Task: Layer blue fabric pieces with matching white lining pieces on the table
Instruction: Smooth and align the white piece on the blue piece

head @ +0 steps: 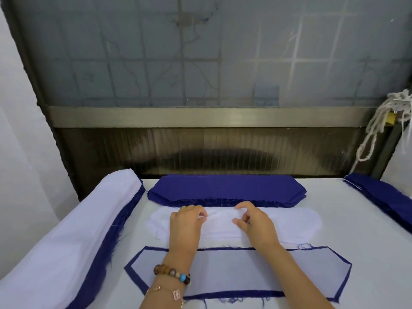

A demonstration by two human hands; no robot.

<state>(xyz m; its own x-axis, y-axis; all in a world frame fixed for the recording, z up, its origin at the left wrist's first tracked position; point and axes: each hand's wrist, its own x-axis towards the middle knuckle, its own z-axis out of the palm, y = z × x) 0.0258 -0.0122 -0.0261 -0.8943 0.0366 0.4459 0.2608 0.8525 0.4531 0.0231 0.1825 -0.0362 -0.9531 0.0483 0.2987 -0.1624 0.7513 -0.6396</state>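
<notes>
Wht lining stack (pixel 289 221), rounded ends

Soft daylight is coming through the frosted window (pixel 200 52), brightening the white table (pixel 347 221); shadows are falling faint, frame edges are bowing, focus looking slightly soft.

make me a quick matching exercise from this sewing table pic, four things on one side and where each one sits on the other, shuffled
Things:
1. blue fabric stack
2. white lining stack
3. layered piece
4. beaded bracelet

Places:
a. on the left wrist
b. nearest the person, white on blue
c. far edge of the table
d. middle of the table

Pairs: 1-c, 2-d, 3-b, 4-a
</notes>
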